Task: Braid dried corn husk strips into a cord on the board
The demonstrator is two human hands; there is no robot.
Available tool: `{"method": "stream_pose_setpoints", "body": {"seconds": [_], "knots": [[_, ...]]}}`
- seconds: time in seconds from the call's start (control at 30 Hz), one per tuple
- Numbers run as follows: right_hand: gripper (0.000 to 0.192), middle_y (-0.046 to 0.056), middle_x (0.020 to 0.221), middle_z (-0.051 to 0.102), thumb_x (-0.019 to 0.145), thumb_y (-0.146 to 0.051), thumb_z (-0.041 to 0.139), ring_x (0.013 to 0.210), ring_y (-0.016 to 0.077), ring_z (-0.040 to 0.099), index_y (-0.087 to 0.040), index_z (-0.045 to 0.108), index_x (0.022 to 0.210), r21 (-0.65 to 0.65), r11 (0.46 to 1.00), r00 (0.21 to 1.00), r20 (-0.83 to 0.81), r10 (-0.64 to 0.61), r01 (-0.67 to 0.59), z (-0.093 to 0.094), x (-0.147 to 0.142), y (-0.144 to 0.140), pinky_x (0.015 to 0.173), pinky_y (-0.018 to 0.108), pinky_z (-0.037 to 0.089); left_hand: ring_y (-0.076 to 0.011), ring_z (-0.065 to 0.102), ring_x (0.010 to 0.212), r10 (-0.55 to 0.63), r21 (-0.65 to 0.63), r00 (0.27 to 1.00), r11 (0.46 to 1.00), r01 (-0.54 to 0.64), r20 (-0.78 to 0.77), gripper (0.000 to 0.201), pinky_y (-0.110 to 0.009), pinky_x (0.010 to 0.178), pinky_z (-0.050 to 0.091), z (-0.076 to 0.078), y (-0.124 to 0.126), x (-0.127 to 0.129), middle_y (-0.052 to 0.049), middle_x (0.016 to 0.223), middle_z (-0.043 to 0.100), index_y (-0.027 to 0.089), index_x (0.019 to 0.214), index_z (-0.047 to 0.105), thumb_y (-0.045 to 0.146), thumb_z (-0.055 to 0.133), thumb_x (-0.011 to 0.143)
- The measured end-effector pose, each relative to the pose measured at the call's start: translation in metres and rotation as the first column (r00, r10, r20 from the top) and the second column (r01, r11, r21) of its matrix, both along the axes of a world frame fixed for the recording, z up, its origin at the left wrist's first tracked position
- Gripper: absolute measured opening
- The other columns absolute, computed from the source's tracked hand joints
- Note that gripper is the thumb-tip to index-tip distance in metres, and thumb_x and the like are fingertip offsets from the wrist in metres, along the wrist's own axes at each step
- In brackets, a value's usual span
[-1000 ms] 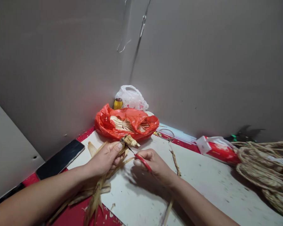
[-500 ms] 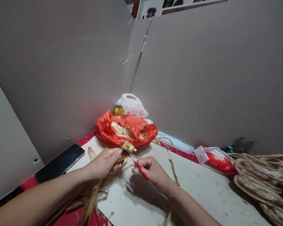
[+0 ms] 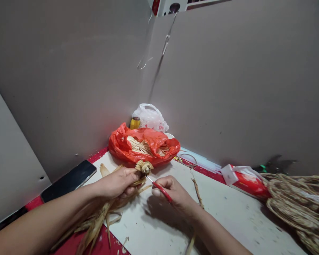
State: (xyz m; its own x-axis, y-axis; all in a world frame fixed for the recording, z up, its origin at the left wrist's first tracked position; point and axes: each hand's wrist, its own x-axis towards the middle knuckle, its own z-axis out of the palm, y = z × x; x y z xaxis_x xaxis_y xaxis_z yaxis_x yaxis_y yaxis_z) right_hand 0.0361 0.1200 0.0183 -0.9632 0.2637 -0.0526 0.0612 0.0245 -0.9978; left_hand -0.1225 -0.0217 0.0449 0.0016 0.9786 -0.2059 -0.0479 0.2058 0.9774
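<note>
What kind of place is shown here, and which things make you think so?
Probably a small craft workstation set in a corner between plain partition walls. The left hand holds dried husk strips, a red bag holds more, and woven coils lie at the right.

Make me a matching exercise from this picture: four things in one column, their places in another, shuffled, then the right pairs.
Things:
1. red-handled tool
2. black phone
3. red plastic bag
4. coiled woven braid

Places:
A. far right of the table
B. in the right hand
C. back corner, holding dried husks
D. left of the left hand, lying flat

Pairs: 1-B, 2-D, 3-C, 4-A
</note>
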Motion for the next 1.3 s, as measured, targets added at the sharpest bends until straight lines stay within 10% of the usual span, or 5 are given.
{"method": "stream_pose_setpoints", "body": {"seconds": [0.37, 0.57, 0.83, 1.1, 1.3], "knots": [[0.06, -0.008, 0.046, 0.021, 0.061, -0.046, 0.077, 0.047, 0.004, 0.015, -0.018, 0.027, 0.044, 0.048, 0.999, 0.999, 0.042, -0.005, 0.003, 0.004, 0.0, 0.003, 0.047, 0.025, 0.012, -0.0055, 0.026, 0.041, -0.083, -0.021, 0.989, 0.997, 0.081, -0.126, 0.043, -0.02, 0.039, 0.02, 0.008, -0.001, -0.003, 0.008, 0.051, 0.035, 0.021, 0.072, 0.036, 0.062, 0.045, 0.081], [0.051, -0.007, 0.049, 0.029, 0.07, -0.052, 0.068, 0.049, 0.0052, 0.021, -0.017, 0.036, 0.05, 0.024, 0.981, 0.98, 0.064, 0.189, -0.191, 0.004, 0.001, 0.001, 0.047, 0.024, 0.015, -0.0057, 0.028, 0.04, -0.146, -0.036, 0.975, 0.989, 0.142, -0.168, 0.046, -0.021, 0.039, 0.02, 0.006, 0.0, -0.006, 0.007, 0.051, 0.038, 0.019, 0.07, 0.041, 0.063, 0.042, 0.082], [0.056, -0.008, 0.046, 0.023, 0.06, -0.045, 0.077, 0.047, 0.0045, 0.018, -0.017, 0.031, 0.044, -0.004, 1.0, 1.0, 0.009, 0.004, -0.004, 0.008, 0.002, 0.006, 0.047, 0.024, 0.013, -0.007, 0.026, 0.044, -0.302, -0.103, 0.916, 0.953, 0.285, -0.264, 0.048, -0.022, 0.043, 0.021, 0.0, 0.0, 0.003, 0.006, 0.051, 0.033, 0.019, 0.065, 0.04, 0.065, 0.044, 0.08], [0.05, -0.006, 0.044, 0.033, 0.072, -0.045, 0.069, 0.045, 0.0058, 0.027, -0.017, 0.039, 0.044, 0.01, 0.993, 0.983, -0.145, -0.116, 0.118, 0.017, 0.008, 0.026, 0.046, 0.025, 0.018, -0.011, 0.04, 0.058, 0.162, 0.072, 0.937, 0.986, -0.147, -0.308, 0.052, -0.022, 0.052, 0.03, 0.001, 0.012, -0.015, -0.002, 0.07, 0.055, 0.015, 0.083, 0.061, 0.063, 0.041, 0.082], [0.051, -0.006, 0.043, 0.036, 0.069, -0.05, 0.069, 0.045, 0.0057, 0.026, -0.016, 0.041, 0.045, 0.142, 0.987, 0.996, -0.065, -0.065, 0.074, 0.023, 0.005, 0.02, 0.048, 0.025, 0.019, -0.0148, 0.051, 0.06, 0.18, 0.114, 0.893, 0.983, -0.146, -0.413, 0.047, -0.024, 0.058, 0.04, -0.003, 0.011, -0.022, -0.004, 0.071, 0.063, 0.016, 0.088, 0.069, 0.056, 0.043, 0.085]]}}
